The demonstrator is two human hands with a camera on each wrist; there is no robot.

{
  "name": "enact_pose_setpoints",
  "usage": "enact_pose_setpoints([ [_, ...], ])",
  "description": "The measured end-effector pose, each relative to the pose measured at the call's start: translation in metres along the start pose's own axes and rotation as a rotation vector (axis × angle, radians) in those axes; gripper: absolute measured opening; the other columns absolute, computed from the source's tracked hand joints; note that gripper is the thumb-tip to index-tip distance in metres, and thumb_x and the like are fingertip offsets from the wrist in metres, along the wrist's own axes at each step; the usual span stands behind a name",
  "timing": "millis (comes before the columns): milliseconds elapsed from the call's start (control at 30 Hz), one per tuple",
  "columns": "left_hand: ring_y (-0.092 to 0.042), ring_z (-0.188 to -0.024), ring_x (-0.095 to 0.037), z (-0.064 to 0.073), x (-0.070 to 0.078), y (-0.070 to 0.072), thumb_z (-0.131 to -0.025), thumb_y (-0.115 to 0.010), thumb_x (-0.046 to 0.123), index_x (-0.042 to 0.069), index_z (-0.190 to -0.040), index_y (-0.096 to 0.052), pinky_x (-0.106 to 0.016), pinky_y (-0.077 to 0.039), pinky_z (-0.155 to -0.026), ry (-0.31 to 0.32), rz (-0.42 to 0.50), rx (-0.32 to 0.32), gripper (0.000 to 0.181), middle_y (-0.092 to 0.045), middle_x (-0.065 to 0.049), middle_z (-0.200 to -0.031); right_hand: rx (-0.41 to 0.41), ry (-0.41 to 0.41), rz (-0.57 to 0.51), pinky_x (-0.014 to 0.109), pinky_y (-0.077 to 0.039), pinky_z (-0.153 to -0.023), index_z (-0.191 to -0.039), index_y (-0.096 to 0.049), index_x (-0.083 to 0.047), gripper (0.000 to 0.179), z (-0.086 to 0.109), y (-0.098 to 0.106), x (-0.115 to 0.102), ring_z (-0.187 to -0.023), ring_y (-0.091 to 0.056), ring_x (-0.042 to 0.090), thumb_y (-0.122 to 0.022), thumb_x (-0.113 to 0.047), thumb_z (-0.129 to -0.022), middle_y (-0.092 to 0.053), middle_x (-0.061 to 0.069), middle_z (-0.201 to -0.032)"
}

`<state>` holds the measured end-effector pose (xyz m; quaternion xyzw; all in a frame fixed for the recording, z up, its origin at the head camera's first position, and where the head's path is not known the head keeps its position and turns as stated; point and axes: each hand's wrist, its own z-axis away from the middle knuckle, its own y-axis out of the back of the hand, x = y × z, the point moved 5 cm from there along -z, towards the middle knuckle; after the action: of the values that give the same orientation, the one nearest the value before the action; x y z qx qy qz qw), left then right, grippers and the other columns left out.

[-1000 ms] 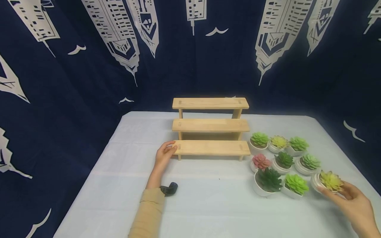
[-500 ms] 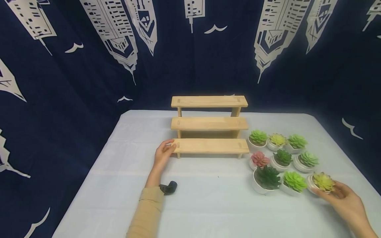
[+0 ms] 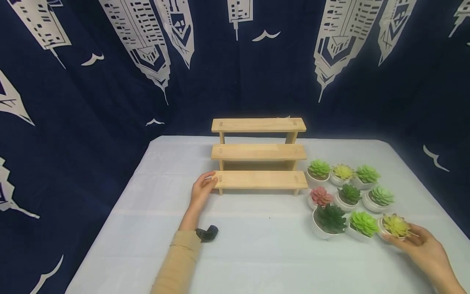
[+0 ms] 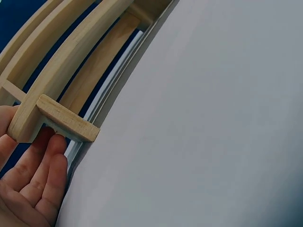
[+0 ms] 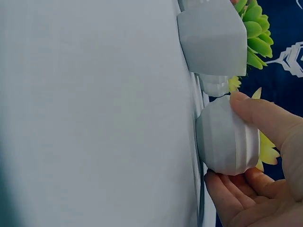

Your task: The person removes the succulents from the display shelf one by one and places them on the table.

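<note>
A three-tier wooden stand [image 3: 259, 180] stands at the middle back of the table, its shelves bare. My left hand [image 3: 202, 188] grips the left end of its lowest shelf; in the left wrist view the thumb lies over the board [image 4: 52, 71] and the fingers [image 4: 52, 175] curl beneath. On the right, my right hand [image 3: 422, 247] holds a yellow-green succulent in a round white pot [image 5: 227, 137], thumb on one side and fingers on the other. That pot appears to stand on the table, beside a bright green succulent [image 3: 363, 223] in an angular white pot [image 5: 213, 38].
Several more potted succulents stand grouped right of the stand, among them a dark green one [image 3: 330, 220], a red one [image 3: 321, 196] and a yellow one [image 3: 343, 172]. A white cloth covers the table [image 3: 257, 253]. Behind hangs a navy patterned curtain [image 3: 242, 81].
My right hand has moved left with the yellow-green succulent, bringing it close beside the bright green one. My left hand keeps its grip on the stand.
</note>
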<state>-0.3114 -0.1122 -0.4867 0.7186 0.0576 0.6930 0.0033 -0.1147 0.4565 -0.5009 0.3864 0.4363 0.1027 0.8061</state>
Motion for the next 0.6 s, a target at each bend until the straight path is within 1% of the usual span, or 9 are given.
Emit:
enact_pose_setpoints([
  [100, -0.057, -0.102, -0.022, 0.001, 0.000, 0.001, -0.089, -0.064, 0.020, 0.008, -0.121, -0.060, -0.031, -0.051, -0.080, 0.011, -0.003, -0.009, 0.035, -0.061, -0.013, -0.115, -0.029, -0.002, 0.039, 0.062, -0.035, -0.093, -0.144, 0.000, 0.010, 0.116, 0.001, 0.000, -0.002, -0.122, -0.028, 0.056, -0.063, -0.062, -0.078, -0.021, 0.044, -0.137],
  [200, -0.052, -0.115, -0.024, 0.005, 0.002, 0.004, -0.089, -0.065, 0.020, 0.008, -0.124, -0.058, -0.036, -0.049, -0.088, 0.010, -0.022, -0.025, 0.038, -0.055, -0.011, -0.127, -0.057, 0.026, 0.075, 0.064, -0.035, -0.092, -0.144, 0.003, 0.010, 0.118, 0.004, 0.002, -0.007, -0.122, -0.025, 0.058, -0.063, -0.063, -0.078, -0.012, 0.042, -0.141],
  [267, -0.051, -0.118, -0.026, 0.010, 0.005, 0.007, -0.089, -0.065, 0.022, 0.009, -0.126, -0.057, -0.040, -0.047, -0.091, 0.009, -0.054, -0.027, 0.041, -0.053, -0.010, -0.131, -0.073, 0.063, 0.075, 0.065, -0.033, -0.092, -0.143, 0.007, 0.010, 0.118, 0.008, 0.005, -0.012, -0.124, -0.021, 0.059, -0.062, -0.061, -0.079, -0.003, 0.041, -0.143],
  [333, -0.053, -0.116, -0.027, 0.014, 0.010, 0.012, -0.089, -0.065, 0.025, 0.009, -0.128, -0.055, -0.043, -0.045, -0.093, 0.002, -0.094, -0.022, 0.044, -0.056, -0.012, -0.128, -0.087, 0.106, 0.064, 0.067, -0.031, -0.093, -0.142, 0.010, 0.010, 0.116, 0.013, 0.010, -0.019, -0.126, -0.015, 0.059, -0.061, -0.059, -0.082, 0.003, 0.040, -0.143],
  [367, -0.053, -0.116, -0.027, 0.017, 0.013, 0.015, -0.088, -0.065, 0.026, 0.010, -0.129, -0.055, -0.044, -0.045, -0.093, -0.003, -0.122, -0.017, 0.045, -0.055, -0.011, -0.129, -0.092, 0.127, 0.057, 0.067, -0.030, -0.093, -0.141, 0.012, 0.011, 0.115, 0.016, 0.014, -0.023, -0.126, -0.013, 0.059, -0.060, -0.058, -0.084, 0.004, 0.041, -0.143],
  [400, -0.053, -0.115, -0.028, 0.019, 0.015, 0.018, -0.088, -0.065, 0.027, 0.012, -0.129, -0.054, -0.045, -0.044, -0.093, -0.001, -0.149, -0.011, 0.045, -0.056, -0.011, -0.128, -0.092, 0.146, 0.043, 0.067, -0.029, -0.094, -0.141, 0.012, 0.012, 0.113, 0.019, 0.017, -0.027, -0.127, -0.009, 0.059, -0.059, -0.056, -0.085, 0.004, 0.041, -0.142],
  [467, -0.052, -0.117, -0.028, 0.022, 0.022, 0.024, -0.088, -0.065, 0.028, 0.012, -0.130, -0.054, -0.045, -0.043, -0.095, -0.024, -0.191, -0.008, 0.046, -0.055, -0.011, -0.130, -0.087, 0.200, 0.025, 0.067, -0.025, -0.096, -0.139, 0.012, 0.014, 0.107, 0.025, 0.023, -0.035, -0.128, -0.006, 0.059, -0.056, -0.051, -0.090, 0.004, 0.044, -0.141],
  [533, -0.050, -0.120, -0.028, 0.026, 0.028, 0.031, -0.088, -0.066, 0.028, 0.014, -0.131, -0.054, -0.045, -0.043, -0.096, -0.046, -0.239, -0.006, 0.047, -0.052, -0.009, -0.133, -0.064, 0.243, 0.015, 0.066, -0.021, -0.098, -0.139, 0.011, 0.016, 0.100, 0.030, 0.029, -0.043, -0.128, -0.004, 0.058, -0.052, -0.047, -0.093, 0.002, 0.045, -0.140],
  [600, -0.048, -0.122, -0.027, 0.029, 0.034, 0.037, -0.089, -0.065, 0.030, 0.014, -0.132, -0.053, -0.044, -0.041, -0.098, -0.070, -0.296, -0.011, 0.048, -0.051, -0.009, -0.134, -0.022, 0.287, 0.014, 0.066, -0.018, -0.100, -0.139, 0.008, 0.017, 0.095, 0.033, 0.034, -0.053, -0.128, -0.003, 0.058, -0.050, -0.044, -0.095, 0.001, 0.045, -0.139],
])
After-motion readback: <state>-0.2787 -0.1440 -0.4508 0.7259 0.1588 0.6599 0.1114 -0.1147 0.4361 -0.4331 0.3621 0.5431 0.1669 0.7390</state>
